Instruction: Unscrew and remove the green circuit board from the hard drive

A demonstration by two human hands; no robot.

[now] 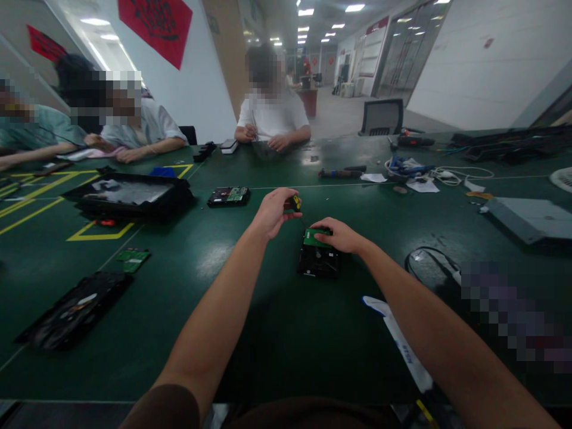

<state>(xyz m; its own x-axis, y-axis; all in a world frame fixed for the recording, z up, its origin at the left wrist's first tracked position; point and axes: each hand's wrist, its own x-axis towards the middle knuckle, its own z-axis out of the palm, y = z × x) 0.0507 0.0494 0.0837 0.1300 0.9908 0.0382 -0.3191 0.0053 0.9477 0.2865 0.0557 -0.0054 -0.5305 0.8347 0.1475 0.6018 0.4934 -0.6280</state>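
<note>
left hand (277, 213) grip: round screwdriver (295, 203) | right hand (340, 235) grip: touching green circuit board (315, 238), pinch unclear | hard drive (319, 263): counter (290, 339), 12 o'clock | risk: tip could slip near 11 o'clock edge, scratching, if screwdriver leans

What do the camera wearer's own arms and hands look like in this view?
Both the left hand and the right hand are bare, with no gloves. No watch or bracelet shows on either wrist. The left arm has a dark brown cloth sleeve that leaves the forearm bare; no right sleeve is in view.
</note>
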